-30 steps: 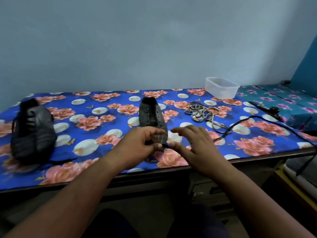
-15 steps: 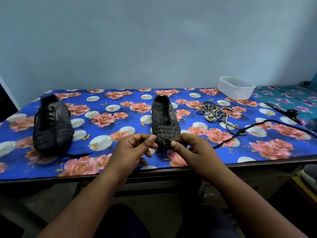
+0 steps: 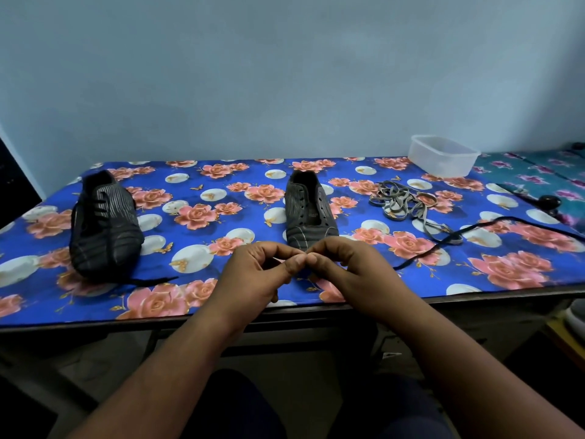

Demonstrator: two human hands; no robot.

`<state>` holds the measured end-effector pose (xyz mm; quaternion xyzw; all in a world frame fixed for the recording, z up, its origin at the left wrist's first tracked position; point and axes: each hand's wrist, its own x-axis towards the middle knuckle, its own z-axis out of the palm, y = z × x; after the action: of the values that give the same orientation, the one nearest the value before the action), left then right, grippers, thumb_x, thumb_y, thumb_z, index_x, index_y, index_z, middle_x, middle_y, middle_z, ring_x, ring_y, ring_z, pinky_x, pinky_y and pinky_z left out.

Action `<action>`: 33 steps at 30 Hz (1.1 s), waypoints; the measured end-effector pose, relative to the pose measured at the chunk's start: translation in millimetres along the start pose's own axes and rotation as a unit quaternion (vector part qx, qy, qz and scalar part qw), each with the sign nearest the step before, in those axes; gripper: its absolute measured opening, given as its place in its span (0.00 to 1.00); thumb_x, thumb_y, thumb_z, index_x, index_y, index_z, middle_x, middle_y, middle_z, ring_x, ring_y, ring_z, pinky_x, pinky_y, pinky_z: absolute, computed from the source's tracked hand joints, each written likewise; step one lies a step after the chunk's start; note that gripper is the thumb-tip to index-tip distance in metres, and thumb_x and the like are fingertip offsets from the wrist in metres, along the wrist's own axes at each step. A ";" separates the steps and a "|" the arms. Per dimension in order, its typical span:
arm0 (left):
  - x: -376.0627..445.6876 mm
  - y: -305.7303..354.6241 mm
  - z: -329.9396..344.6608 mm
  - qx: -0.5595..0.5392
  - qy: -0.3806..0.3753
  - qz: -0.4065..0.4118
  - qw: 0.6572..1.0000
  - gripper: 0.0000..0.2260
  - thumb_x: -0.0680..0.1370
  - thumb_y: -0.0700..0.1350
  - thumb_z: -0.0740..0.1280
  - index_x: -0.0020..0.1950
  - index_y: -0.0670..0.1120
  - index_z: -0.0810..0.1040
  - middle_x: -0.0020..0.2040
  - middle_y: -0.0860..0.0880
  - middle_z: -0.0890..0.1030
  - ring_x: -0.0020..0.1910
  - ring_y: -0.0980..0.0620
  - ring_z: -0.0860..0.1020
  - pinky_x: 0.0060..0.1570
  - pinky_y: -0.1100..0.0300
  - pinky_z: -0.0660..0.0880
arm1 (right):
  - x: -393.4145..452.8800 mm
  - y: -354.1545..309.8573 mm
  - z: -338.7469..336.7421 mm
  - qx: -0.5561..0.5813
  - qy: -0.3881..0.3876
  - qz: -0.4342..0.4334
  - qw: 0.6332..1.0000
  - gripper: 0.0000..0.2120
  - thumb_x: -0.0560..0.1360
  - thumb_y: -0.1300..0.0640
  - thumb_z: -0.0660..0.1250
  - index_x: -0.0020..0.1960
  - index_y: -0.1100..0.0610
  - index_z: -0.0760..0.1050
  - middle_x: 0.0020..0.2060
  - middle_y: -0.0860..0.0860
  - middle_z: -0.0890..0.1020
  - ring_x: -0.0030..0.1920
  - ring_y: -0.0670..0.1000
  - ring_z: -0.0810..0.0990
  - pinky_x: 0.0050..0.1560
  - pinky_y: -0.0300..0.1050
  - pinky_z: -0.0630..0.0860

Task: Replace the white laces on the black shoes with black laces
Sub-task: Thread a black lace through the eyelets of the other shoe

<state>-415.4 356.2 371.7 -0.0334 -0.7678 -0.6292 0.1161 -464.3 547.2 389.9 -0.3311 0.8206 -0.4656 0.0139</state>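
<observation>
A black shoe (image 3: 308, 210) without laces stands toe toward me at the table's middle. A second black shoe (image 3: 103, 223) at the left is threaded with a black lace whose end trails off at its toe. My left hand (image 3: 256, 274) and my right hand (image 3: 351, 267) meet fingertip to fingertip just in front of the middle shoe's toe, pinching the end of a loose black lace (image 3: 468, 231). That lace runs right across the cloth and off the table edge. A heap of removed whitish laces (image 3: 402, 201) lies right of the middle shoe.
The table (image 3: 474, 299) is covered by a blue floral cloth. A clear plastic tub (image 3: 443, 155) stands at the back right corner. A dark round knob (image 3: 550, 201) sits by a teal floral surface at the far right. A wall rises behind.
The camera has swung left, so both shoes sit further right in view. My hands have come together over the lace end, fingertips now touching in front of the shoe's toe.
</observation>
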 end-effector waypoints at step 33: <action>10.5 -16.7 -8.6 0.271 -0.075 0.075 0.957 0.12 0.75 0.65 0.62 0.48 0.60 0.79 0.53 0.61 0.77 0.61 0.55 0.72 0.64 0.45 0.70 | -6.5 29.3 -8.4 -0.084 -0.031 -0.039 0.995 0.08 0.82 0.50 0.66 0.44 0.49 0.78 0.40 0.44 0.81 0.45 0.46 0.79 0.47 0.53 0.77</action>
<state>-427.7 343.4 359.6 -0.1053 -0.9112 -0.3828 0.1098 -477.6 567.4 370.1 -0.3774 0.8422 -0.3849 -0.0071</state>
